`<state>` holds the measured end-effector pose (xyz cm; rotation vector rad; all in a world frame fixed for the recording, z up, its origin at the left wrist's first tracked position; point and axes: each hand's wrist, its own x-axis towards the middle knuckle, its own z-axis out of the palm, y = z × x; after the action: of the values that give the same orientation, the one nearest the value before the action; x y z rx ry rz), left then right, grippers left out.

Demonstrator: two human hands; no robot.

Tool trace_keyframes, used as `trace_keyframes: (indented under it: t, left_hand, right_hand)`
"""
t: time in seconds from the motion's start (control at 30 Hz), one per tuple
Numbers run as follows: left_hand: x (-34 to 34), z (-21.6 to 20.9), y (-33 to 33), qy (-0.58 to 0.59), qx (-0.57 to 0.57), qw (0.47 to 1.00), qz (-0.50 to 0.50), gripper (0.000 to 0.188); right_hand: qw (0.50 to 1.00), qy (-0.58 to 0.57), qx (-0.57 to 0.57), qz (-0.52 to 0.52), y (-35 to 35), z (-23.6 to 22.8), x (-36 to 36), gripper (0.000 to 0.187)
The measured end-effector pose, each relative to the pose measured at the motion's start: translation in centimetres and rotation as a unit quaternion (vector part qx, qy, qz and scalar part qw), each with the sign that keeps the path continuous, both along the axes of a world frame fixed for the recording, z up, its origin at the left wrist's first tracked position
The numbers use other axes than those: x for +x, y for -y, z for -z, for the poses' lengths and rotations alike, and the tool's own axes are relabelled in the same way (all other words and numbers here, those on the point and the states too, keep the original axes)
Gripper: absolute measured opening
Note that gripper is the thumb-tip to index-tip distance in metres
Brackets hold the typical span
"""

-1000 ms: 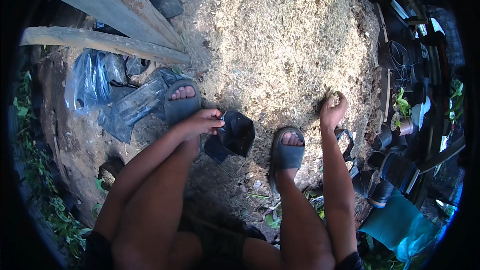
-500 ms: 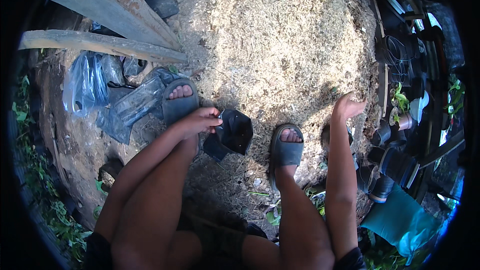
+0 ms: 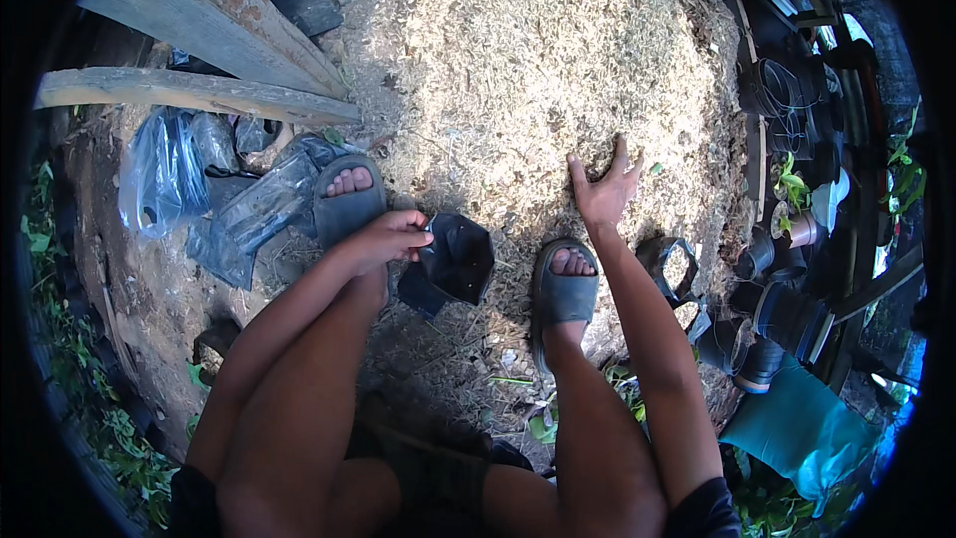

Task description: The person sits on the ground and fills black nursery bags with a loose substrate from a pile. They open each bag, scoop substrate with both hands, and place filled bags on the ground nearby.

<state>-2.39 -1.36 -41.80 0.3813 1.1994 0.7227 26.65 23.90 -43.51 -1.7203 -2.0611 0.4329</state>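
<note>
A black plastic grow bag [image 3: 460,264] stands with its mouth gaping upward between my sandalled feet. My left hand [image 3: 393,237] pinches its left rim between thumb and fingers. From above, the inside of the bag looks dark, with a few small pale specks. Farther forward and to the right, my right hand [image 3: 607,194] reaches over the pale, shredded wood-like litter [image 3: 518,90] on the ground. Its fingers are spread and nothing is in them.
Clear plastic bags [image 3: 169,174] and flattened black bags [image 3: 264,204] lie at left, below wooden boards [image 3: 199,90]. An open black ring-shaped bag [image 3: 669,267] sits right of my right foot. Black pots [image 3: 787,319], coiled wire [image 3: 787,95] and a teal sheet [image 3: 802,428] line the right side.
My right hand has swung left and inward from the right edge of the litter, its fingers now spread over it. My left hand keeps its pinch on the grow bag's rim.
</note>
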Motion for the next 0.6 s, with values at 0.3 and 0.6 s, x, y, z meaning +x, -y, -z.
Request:
trace_keyframes:
  t: [0.3, 0.6]
  left_hand:
    - [0.0, -0.5, 0.0, -0.002, 0.009, 1.000, 0.004, 0.020]
    - [0.4, -0.8, -0.4, 0.019, 0.000, 0.999, -0.042, 0.015]
  right_hand:
    - [0.998, -0.008, -0.020, -0.052, 0.3, -0.6, 1.5, 0.058]
    - [0.994, -0.060, -0.090, 0.034, -2.5, -1.0, 2.6, 0.058]
